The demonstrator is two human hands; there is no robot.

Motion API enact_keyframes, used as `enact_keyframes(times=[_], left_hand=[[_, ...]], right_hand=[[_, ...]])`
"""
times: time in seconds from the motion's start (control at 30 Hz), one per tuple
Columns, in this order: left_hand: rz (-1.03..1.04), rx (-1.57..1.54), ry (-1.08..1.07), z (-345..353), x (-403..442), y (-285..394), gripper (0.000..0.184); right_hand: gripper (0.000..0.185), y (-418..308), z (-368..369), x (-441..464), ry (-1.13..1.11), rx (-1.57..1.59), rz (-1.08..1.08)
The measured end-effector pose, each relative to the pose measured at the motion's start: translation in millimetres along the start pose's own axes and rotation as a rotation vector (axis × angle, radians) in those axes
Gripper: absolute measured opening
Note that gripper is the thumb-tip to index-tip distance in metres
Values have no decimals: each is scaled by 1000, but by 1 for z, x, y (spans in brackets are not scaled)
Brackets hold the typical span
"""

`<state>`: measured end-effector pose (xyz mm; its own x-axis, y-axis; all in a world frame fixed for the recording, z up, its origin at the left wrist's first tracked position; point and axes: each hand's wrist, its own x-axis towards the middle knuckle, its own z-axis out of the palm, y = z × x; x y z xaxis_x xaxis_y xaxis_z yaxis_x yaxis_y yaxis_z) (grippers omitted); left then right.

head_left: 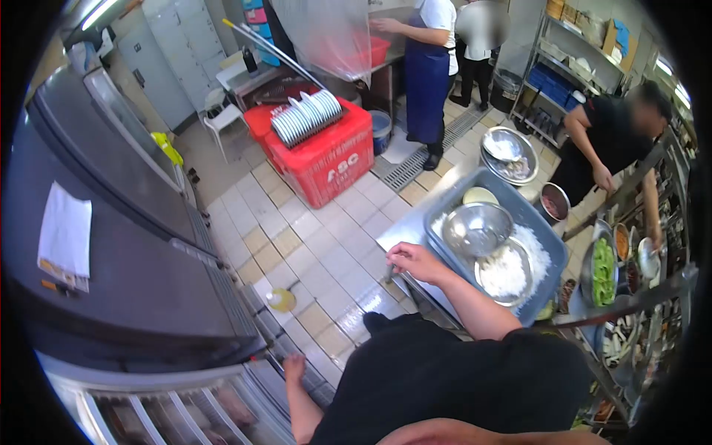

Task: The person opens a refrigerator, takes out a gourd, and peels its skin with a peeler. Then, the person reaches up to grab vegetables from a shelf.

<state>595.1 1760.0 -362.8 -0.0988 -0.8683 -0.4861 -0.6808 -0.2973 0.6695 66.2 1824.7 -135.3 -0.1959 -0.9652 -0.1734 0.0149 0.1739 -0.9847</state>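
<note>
My right hand [412, 262] hangs over the corner of a steel table [400, 236], its fingers curled in; what they hold, if anything, is hidden. Close to that wrist stands a grey plastic tub [439, 222] of white ice-like pieces. In the tub sit a steel bowl [477, 228] and a second steel bowl [531, 268] filled with white pieces. Low on the left, my left hand [294, 366] is by the edge of a steel refrigerated unit [185, 378]. Its fingers look bent; I cannot make out anything in them.
A red crate [326, 170] carries a rack of white plates [308, 117]. A yellow bottle [280, 300] stands on the tiled floor. To the right, a co-worker [615, 126] in black leans over food bowls; a person in a blue apron [428, 96] stands behind.
</note>
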Motion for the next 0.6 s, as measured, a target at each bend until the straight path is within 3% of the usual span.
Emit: enact_keyframes(times=[0.03,0.07,0.1,0.13,0.23,0.33,0.4,0.43,0.47,0.5,0.57,0.6], left_hand=[[-152,-152,-107,-4,27,-66,30],[72,358,-51,-18,21,-64,25],[-109,131,-118,-28,8,-92,27],[28,252,-190,-43,-11,-92,33],[-85,149,-220,-45,-36,-82,33],[-164,69,-263,-38,-15,-54,32],[-198,24,-264,-34,9,-38,31],[-216,-3,-253,-34,22,-33,31],[-236,-26,-238,-39,39,-32,31],[-262,-55,-215,-45,66,-34,31],[-340,-120,-141,-74,131,-34,30],[-383,-171,-99,-93,180,-29,30]], right_hand=[[24,-13,10,39,-55,14,-10],[24,-27,19,78,-110,20,-16],[24,-34,31,117,-155,31,-30],[24,-36,46,149,-201,40,-29],[25,-53,88,235,-344,1,-53],[28,-35,111,313,-492,53,67],[30,16,114,369,-395,7,271],[28,80,97,398,-406,178,283],[25,137,83,419,-311,111,357],[18,161,67,430,-262,336,536],[17,243,21,439,224,176,796],[20,249,0,429,283,130,845]])
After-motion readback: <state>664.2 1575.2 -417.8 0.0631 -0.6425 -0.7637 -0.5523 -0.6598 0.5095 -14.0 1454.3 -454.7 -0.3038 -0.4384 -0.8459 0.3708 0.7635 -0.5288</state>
